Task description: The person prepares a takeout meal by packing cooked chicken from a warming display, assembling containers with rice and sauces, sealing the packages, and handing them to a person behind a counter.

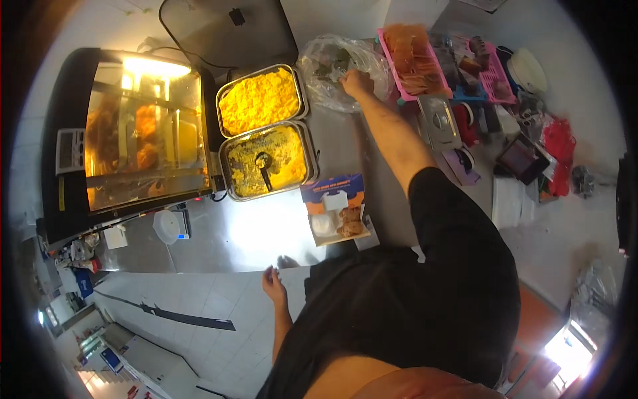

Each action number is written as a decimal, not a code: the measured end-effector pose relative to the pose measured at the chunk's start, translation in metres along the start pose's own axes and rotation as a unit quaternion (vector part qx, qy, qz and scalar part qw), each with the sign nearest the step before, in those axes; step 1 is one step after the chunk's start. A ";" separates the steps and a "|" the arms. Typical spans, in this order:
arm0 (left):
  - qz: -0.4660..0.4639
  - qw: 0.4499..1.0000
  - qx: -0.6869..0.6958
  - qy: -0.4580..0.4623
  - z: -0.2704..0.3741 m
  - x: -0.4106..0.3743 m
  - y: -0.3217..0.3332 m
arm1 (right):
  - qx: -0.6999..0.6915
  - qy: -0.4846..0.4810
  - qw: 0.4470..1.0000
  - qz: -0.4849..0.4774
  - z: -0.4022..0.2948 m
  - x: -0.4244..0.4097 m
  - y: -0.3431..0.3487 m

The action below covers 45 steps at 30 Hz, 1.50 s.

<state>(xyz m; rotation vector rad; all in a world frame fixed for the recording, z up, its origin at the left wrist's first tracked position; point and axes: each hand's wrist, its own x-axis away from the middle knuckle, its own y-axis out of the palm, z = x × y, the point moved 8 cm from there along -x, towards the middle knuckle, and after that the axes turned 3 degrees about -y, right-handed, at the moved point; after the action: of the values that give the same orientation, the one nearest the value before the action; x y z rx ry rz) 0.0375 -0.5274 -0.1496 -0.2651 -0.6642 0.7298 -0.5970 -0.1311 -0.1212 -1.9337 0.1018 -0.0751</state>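
Observation:
My right hand (358, 84) reaches to a clear plastic bag (319, 92) with something dark green in it; its fingers are bent down at the bag, and their grip is hidden. Low by the counter's front edge, my left hand (273, 285) hangs with loosely bent fingers and nothing visible in it. Between them lies an open printed carton (331, 189) holding browned food pieces (351, 222) and a white portion (323, 225). Left of the carton, a metal tray (302, 174) of yellow food holds a dark spoon (265, 172). Behind it stands a fuller tray (219, 107).
A lit food warmer (75, 109) stands at the left. Beyond my right arm are a pink basket (438, 65) of packed orange-brown slices, a lidded metal container (438, 122) and a dark-screened device (522, 158). A plastic bowl (166, 227) sits near the warmer.

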 end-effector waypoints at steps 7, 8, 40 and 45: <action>0.060 0.995 0.010 -0.081 -0.036 0.100 0.055 | -0.279 -0.090 0.956 0.023 0.002 -0.023 -0.006; 0.052 0.995 0.014 -0.079 -0.037 0.108 0.070 | -0.314 -0.119 0.941 0.034 0.011 -0.026 -0.038; -0.033 0.990 -0.120 0.067 -0.013 0.162 0.149 | -0.486 -0.236 0.811 -0.224 0.044 0.298 -0.101; -0.117 0.958 -0.168 0.198 0.035 0.148 0.170 | -0.397 -0.238 0.878 -0.125 0.001 0.370 -0.044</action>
<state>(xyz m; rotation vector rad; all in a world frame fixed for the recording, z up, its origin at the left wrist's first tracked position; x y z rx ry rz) 0.0068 -0.3025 -0.1288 -0.6176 -0.4221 0.3164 -0.2270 -0.1541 -0.0789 -2.7159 -0.5297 0.3235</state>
